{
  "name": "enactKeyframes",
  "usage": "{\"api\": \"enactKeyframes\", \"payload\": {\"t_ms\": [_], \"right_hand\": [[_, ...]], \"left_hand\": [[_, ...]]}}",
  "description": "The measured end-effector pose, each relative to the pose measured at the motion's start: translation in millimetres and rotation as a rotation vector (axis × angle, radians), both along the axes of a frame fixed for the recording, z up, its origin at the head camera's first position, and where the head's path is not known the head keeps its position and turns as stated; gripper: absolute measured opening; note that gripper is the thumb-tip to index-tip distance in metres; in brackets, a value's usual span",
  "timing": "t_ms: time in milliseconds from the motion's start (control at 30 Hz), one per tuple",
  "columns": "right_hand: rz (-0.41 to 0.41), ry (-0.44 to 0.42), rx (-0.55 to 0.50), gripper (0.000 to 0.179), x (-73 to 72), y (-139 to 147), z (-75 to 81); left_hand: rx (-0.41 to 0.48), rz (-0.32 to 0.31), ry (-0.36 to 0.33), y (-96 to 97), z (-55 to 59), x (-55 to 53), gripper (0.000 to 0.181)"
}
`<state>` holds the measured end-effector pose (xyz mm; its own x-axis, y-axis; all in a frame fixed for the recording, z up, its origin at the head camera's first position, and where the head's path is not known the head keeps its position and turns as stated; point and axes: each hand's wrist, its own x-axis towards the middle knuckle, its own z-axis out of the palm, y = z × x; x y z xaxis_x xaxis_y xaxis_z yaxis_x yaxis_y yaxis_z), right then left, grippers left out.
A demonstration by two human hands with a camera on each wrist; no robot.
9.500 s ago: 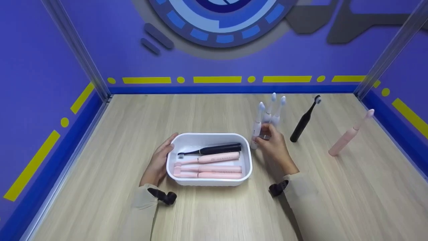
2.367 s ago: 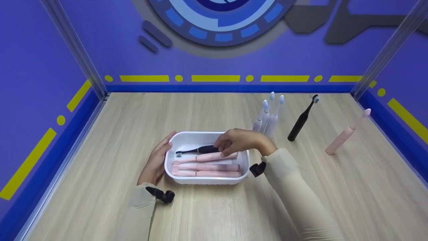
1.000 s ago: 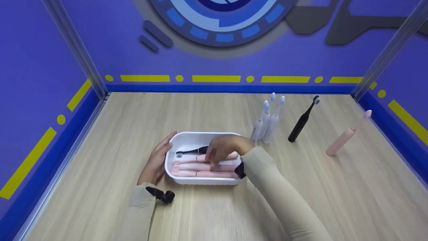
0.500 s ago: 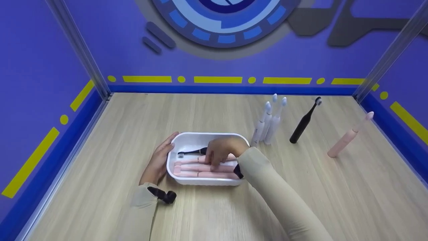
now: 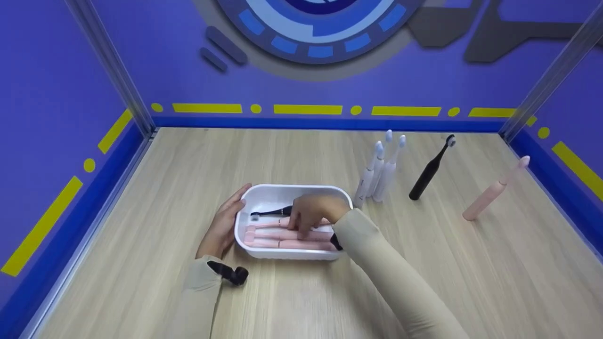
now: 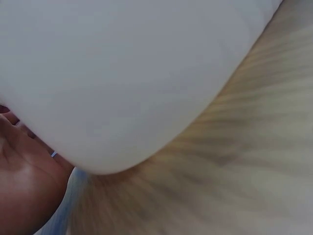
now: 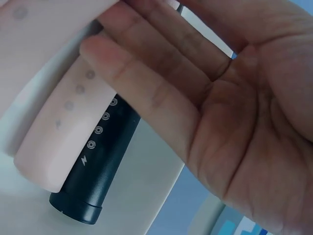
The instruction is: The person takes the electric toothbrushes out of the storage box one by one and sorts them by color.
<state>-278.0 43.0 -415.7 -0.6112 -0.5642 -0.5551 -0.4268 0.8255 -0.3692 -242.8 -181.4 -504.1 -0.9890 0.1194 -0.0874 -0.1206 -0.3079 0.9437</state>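
Note:
In the head view my left hand (image 5: 224, 226) holds the left end of a white tray (image 5: 297, 254), thumb at the rim, fingers along the outer wall. The left wrist view shows the palm beside the tray's wall (image 6: 117, 88). My right hand (image 5: 315, 211) reaches down into the tray, thumb and fingers around the handle of the middle pink electric toothbrush (image 5: 278, 235). Under it lie another pink electric toothbrush (image 7: 58, 132) and a black electric toothbrush (image 7: 100, 156), partly covered by the fingers. A third pink toothbrush (image 5: 301, 245) lies along the near wall.
To the right of the tray, several white electric toothbrushes (image 5: 385, 181) stand upright in a cluster. Farther right stand a black electric toothbrush (image 5: 426, 178) and a pink one (image 5: 485, 200). Blue panels (image 5: 141, 61) enclose the wooden table (image 5: 212, 155).
My right hand has gone from the white toothbrushes, over the black toothbrush, down to the pink ones in the tray. One more white toothbrush stands fully let go. The left hand has stayed put.

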Motion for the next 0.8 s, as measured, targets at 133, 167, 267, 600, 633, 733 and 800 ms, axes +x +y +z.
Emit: {"api": "enactKeyframes", "payload": {"t_ms": [133,167,267,600,633,733,800], "right_hand": [[-0.017,-0.009,-0.014,0.034,0.3,-0.4,-2.0],[-0.017,-0.010,-0.018,0.034,0.4,-0.5,-2.5],[-0.022,-0.009,-0.037,0.035,1.4,-0.4,-2.6],[0.014,0.037,-0.013,0.036,5.6,-1.4,-2.8],[0.025,0.044,-0.014,0.036,5.6,-1.3,-3.0],[0.054,0.053,-0.021,0.037,5.0,-0.9,-3.5],[0.052,0.040,-0.029,0.038,4.5,-0.7,-3.6]], "left_hand": [[-0.012,0.005,-0.008,0.0,-0.3,-0.6,0.048],[-0.011,0.005,-0.009,0.0,-0.3,-0.7,0.048],[-0.013,0.006,-0.007,0.2,-0.2,-1.0,0.048],[-0.016,0.005,-0.012,0.5,1.3,-1.7,0.048],[-0.018,0.006,-0.018,0.6,1.4,-1.7,0.048],[-0.031,0.010,-0.024,0.4,1.5,-1.2,0.048],[-0.037,0.010,-0.012,0.2,1.2,-0.8,0.048]]}}
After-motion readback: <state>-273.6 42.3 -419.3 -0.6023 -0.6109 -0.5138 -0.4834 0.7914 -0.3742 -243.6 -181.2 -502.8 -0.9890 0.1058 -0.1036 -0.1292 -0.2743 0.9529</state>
